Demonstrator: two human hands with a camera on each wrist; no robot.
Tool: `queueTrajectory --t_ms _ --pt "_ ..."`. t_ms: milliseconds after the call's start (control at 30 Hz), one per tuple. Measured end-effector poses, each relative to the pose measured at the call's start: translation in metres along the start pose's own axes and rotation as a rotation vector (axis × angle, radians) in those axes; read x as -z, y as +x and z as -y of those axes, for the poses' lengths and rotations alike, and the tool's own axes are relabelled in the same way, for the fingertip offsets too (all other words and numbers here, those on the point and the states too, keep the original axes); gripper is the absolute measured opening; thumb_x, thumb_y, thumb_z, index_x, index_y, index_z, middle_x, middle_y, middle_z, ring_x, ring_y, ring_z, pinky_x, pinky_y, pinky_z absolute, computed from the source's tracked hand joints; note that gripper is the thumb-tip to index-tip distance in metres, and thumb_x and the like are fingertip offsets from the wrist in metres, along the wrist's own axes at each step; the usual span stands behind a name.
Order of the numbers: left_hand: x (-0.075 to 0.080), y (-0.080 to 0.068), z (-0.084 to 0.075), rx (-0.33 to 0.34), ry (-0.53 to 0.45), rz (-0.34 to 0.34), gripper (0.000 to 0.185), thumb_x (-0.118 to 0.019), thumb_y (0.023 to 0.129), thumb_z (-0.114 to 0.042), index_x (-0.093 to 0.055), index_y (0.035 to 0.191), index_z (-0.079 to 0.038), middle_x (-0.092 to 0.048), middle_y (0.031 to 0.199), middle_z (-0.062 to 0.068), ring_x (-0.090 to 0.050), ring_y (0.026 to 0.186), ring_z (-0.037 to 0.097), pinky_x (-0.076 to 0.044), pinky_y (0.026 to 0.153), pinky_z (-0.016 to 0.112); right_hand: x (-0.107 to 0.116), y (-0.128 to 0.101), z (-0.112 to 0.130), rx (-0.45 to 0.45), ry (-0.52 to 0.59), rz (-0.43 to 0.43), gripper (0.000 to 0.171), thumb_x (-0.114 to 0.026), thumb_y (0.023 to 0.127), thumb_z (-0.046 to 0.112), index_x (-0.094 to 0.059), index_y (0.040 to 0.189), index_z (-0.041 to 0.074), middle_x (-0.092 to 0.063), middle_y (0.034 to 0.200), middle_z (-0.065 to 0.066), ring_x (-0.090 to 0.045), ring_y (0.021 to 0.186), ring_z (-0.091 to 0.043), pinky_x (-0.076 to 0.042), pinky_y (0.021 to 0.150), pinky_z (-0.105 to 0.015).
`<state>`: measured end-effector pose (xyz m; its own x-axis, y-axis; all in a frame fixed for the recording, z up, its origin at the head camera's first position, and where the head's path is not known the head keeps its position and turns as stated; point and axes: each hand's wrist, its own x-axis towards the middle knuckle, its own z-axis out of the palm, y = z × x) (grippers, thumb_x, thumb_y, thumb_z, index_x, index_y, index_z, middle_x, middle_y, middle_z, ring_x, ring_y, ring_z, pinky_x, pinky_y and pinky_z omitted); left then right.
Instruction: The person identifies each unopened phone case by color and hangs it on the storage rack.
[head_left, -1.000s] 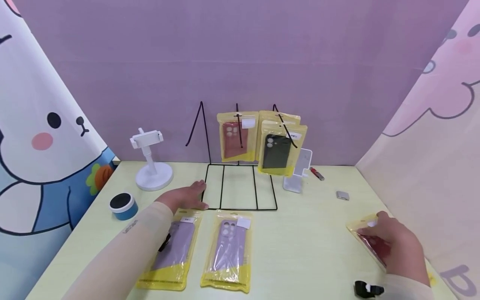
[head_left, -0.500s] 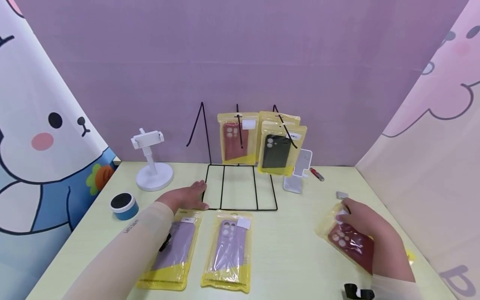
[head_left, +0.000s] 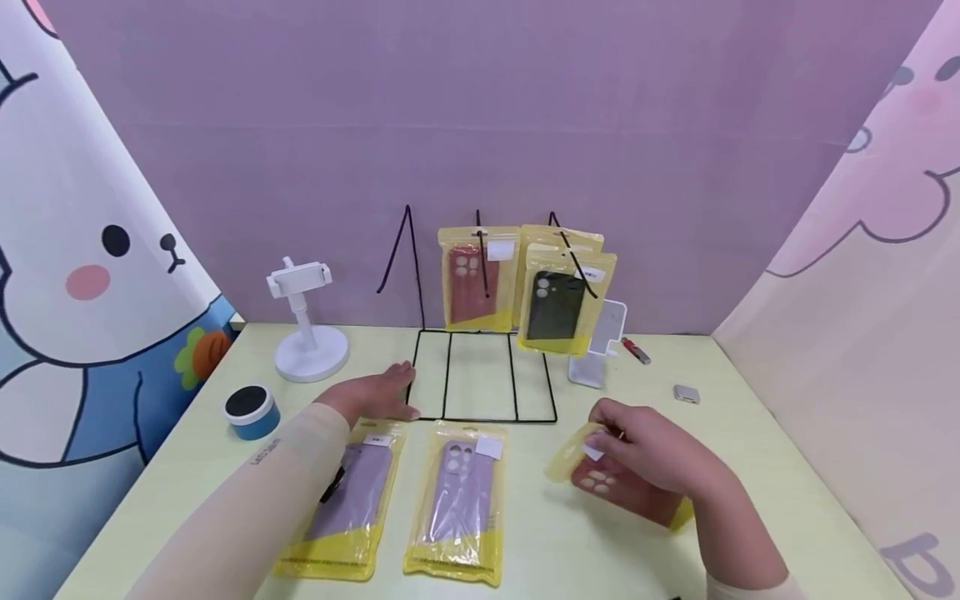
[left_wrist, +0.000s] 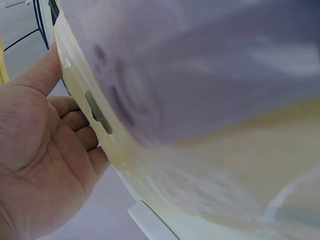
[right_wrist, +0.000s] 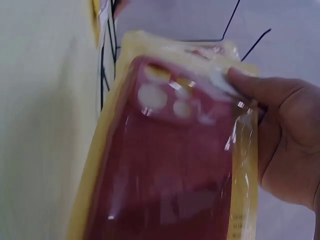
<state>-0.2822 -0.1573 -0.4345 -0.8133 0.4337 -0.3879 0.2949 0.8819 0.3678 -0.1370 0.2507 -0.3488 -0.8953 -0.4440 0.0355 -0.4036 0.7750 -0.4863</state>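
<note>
My right hand (head_left: 652,446) pinches a yellow-edged clear bag by its top end, thumb in front near the white label. Inside is a dark red phone case (right_wrist: 165,165) with camera holes, tilted above the table. At the left side of the black wire display rack (head_left: 512,379), my left hand (head_left: 375,396) rests on the base, thumb by its front corner. Two bagged purple phone cases lie flat in front: one (head_left: 460,500) at the middle, another (head_left: 352,492) partly under the left forearm. On the rack hang a bagged red case (head_left: 472,283) and a bagged black case (head_left: 557,304).
A white phone stand (head_left: 311,350) and a blue jar (head_left: 252,412) stand at the left. Behind the hanging bags is another white stand (head_left: 587,369). A red-and-grey small item (head_left: 636,350) and a small silver block (head_left: 686,393) lie at the right. The rack's left hook (head_left: 393,250) holds nothing.
My right hand has carried the bagged red phone case leftward from the table's right side toward the middle. The left hand stays at the rack's base.
</note>
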Motion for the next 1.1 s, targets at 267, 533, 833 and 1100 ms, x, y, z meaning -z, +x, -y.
queueTrajectory --t_ms 267,533,833,1100 --pt "0.0 -0.001 -0.001 0.01 0.011 0.009 0.093 -0.061 0.094 -0.049 -0.009 0.158 -0.005 0.001 0.165 0.016 0.0 0.152 0.035 -0.008 0.123 0.051 0.002 0.004 0.012 0.137 0.182 -0.102 0.008 -0.066 0.094 0.03 -0.059 0.093 0.03 -0.062 0.077 0.011 -0.055 0.069 -0.005 -0.047 0.064 -0.022" --pt "-0.002 0.003 0.002 0.015 0.018 0.002 0.093 -0.061 0.093 -0.049 -0.01 0.158 -0.005 0.001 0.165 0.016 0.0 0.152 0.034 -0.009 0.123 0.051 0.005 0.025 0.027 0.258 0.362 -0.2 0.009 -0.065 0.095 0.011 -0.06 0.097 0.019 -0.053 0.075 0.002 -0.047 0.064 -0.01 -0.044 0.054 -0.025" --pt "0.0 -0.001 0.001 0.006 0.02 0.009 0.092 -0.059 0.095 -0.048 -0.008 0.158 -0.004 0.002 0.165 0.016 0.001 0.152 0.034 -0.008 0.123 0.051 0.007 0.065 0.05 0.212 0.56 -0.359 0.01 -0.063 0.096 0.011 -0.059 0.104 0.005 -0.064 0.083 -0.01 -0.058 0.07 -0.018 -0.052 0.058 -0.031" --pt "0.001 -0.001 0.002 -0.028 0.029 0.003 0.092 -0.06 0.095 -0.047 -0.01 0.157 0.0 0.0 0.164 0.021 -0.001 0.152 0.037 -0.009 0.123 0.051 0.016 0.1 0.074 0.22 0.656 -0.444 0.019 -0.062 0.097 0.017 -0.056 0.104 0.001 -0.06 0.08 -0.012 -0.057 0.07 -0.016 -0.05 0.056 -0.028"
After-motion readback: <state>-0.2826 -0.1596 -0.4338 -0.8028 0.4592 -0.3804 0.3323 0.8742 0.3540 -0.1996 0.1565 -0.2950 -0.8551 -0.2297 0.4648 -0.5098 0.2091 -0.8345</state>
